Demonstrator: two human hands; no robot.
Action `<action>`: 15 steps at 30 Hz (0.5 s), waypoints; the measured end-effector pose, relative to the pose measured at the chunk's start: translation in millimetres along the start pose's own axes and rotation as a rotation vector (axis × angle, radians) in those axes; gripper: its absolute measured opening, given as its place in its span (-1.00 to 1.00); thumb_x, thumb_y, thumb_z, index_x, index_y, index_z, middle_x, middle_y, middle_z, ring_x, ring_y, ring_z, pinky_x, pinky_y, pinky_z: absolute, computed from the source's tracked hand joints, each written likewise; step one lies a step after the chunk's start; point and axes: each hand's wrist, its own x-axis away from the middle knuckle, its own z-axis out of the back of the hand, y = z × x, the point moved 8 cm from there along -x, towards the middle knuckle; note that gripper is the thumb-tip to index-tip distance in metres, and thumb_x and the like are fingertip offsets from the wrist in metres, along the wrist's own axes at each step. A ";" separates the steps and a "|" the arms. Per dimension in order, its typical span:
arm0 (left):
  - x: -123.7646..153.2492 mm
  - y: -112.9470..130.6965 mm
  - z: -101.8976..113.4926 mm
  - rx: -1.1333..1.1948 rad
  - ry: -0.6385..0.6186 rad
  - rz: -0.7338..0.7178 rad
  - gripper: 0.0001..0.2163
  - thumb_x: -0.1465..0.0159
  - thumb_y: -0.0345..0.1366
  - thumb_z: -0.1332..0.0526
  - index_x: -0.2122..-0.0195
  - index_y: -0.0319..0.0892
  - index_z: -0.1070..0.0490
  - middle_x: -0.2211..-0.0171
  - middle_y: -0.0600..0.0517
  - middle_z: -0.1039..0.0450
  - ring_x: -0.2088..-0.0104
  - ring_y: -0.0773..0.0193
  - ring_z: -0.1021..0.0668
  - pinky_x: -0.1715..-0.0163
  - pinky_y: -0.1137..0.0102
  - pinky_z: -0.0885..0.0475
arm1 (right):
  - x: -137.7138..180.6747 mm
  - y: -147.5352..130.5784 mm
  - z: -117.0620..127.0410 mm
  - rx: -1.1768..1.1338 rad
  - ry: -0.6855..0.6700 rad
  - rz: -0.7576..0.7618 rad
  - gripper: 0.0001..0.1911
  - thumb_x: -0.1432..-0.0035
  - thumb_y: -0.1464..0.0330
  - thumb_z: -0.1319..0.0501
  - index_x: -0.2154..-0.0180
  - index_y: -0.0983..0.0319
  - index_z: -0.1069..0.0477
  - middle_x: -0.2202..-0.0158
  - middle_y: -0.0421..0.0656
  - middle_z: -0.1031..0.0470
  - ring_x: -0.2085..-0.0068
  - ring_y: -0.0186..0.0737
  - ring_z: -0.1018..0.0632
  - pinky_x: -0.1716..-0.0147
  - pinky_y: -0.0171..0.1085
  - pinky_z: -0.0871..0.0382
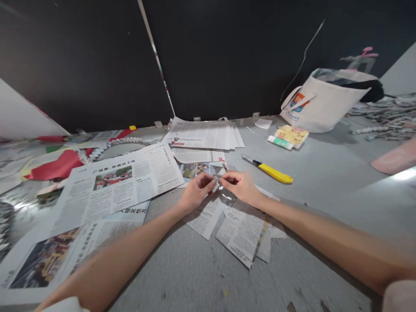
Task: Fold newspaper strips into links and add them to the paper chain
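Note:
My left hand pinches a small folded strip of paper, pale and narrow. My right hand is closed too, its thumb and fingertips pressed together at the strip's other side. Below both hands lie several cut newspaper pieces, overlapping on the grey surface. Just beyond the fingers is a printed sheet with colour photos, partly covered by other paper. To the right of my right hand rests a yellow utility knife with its blade out.
Large newspaper sheets spread on the left, beside red paper and a folded-paper chain. A paper stack lies ahead by the black panel. On the right are a yellow packet, a white bag and a person's limb.

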 end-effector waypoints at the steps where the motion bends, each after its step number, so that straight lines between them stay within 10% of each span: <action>1: -0.3 -0.2 -0.3 0.009 -0.004 -0.003 -0.64 -0.31 0.04 -0.40 0.21 -0.16 -0.44 0.45 0.11 -0.44 0.44 0.34 -0.50 0.37 0.37 -0.43 | -0.1 0.0 -0.1 -0.012 0.001 -0.005 -0.63 -0.35 0.08 -0.30 0.36 0.22 -0.56 0.42 -0.18 -0.54 0.40 -0.27 -0.47 0.39 -0.30 -0.33; 15: -0.2 1.6 -1.1 -0.001 0.011 -0.028 -0.63 -0.29 0.05 -0.41 0.26 -0.14 -0.40 0.47 0.13 -0.41 0.45 0.34 -0.47 0.38 0.37 -0.42 | -1.3 -5.1 -1.1 0.039 -0.008 0.016 -0.62 -0.37 0.07 -0.25 0.37 0.20 -0.52 0.43 -0.18 -0.52 0.38 -0.25 -0.46 0.38 -0.27 -0.35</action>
